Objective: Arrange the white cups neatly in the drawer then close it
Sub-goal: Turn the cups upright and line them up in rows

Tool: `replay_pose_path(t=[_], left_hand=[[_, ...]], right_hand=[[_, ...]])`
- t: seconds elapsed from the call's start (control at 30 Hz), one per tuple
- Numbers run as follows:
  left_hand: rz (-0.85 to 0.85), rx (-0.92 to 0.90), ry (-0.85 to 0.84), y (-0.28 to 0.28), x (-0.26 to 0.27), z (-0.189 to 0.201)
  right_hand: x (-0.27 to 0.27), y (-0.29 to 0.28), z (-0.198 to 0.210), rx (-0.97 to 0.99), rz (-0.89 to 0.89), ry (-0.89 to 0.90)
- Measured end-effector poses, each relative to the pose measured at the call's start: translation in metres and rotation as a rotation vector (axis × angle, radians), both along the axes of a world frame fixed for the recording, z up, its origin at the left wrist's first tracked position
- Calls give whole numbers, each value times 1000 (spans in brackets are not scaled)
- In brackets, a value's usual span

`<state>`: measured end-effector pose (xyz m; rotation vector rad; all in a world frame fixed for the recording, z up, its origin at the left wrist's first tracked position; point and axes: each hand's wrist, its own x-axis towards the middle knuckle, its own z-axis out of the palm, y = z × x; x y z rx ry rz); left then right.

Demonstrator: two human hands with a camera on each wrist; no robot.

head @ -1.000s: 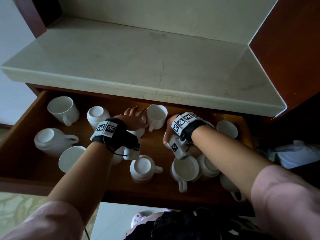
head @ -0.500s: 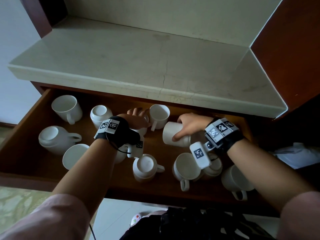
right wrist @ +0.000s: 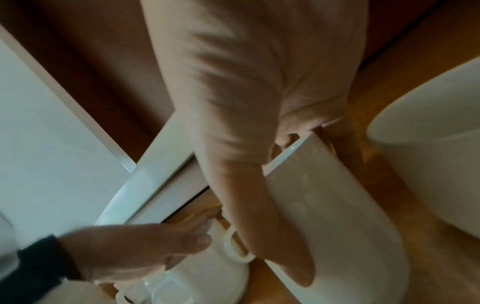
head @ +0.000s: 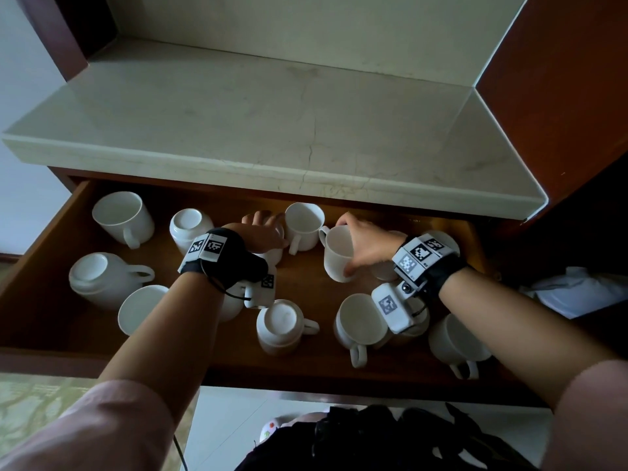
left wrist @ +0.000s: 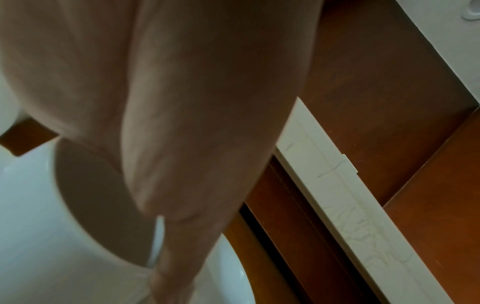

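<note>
Several white cups lie scattered in the open wooden drawer [head: 306,280], some upright, some upside down, some on their sides. My right hand [head: 362,243] grips one white cup [head: 334,258] at the back middle, tilted with its mouth facing up and left. In the right wrist view my thumb lies along the wall of that held cup [right wrist: 324,205] and my fingers hook over its rim. My left hand [head: 268,232] sits on top of another white cup [head: 274,258], curled over it and hiding most of it. The left wrist view shows that covered cup [left wrist: 39,246] under the palm.
An upright cup [head: 304,226] stands between the two hands. Further cups sit at the back left [head: 122,215], left [head: 98,277], front middle [head: 278,324] and front right [head: 455,341]. The marble counter [head: 272,113] overhangs the drawer's back. Brown cabinet panels [head: 560,96] rise on the right.
My right hand took hold of a cup at the back, raised it and turned it from lying sideways toward mouth-up, shifting it slightly left. My left hand stayed on its cup.
</note>
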<state>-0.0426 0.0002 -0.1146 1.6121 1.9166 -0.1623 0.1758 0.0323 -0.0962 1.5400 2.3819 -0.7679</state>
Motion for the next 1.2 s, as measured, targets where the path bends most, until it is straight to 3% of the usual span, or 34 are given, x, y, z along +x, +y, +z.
replay_pose_path(t=[0.17, 0.6, 0.73, 0.93, 1.0, 1.1, 1.2], left_hand=[[-20, -18, -8, -1, -1, 3], [-20, 22, 23, -6, 4, 7], [-21, 13, 28, -6, 4, 9], [-39, 44, 53, -8, 9, 13], [-31, 21, 45, -8, 9, 15], [-30, 26, 28, -10, 11, 18], [-43, 46, 36, -11, 13, 19]], right_hand=[[-3, 2, -11, -23, 44, -117], [-11, 2, -21, -5, 203, -195], [-1, -2, 3, -63, 150, -138], [50, -17, 46, 92, 150, -20], [66, -23, 51, 79, 180, -109], [84, -32, 49, -91, 195, -305], [93, -41, 39, -234, 163, -391]])
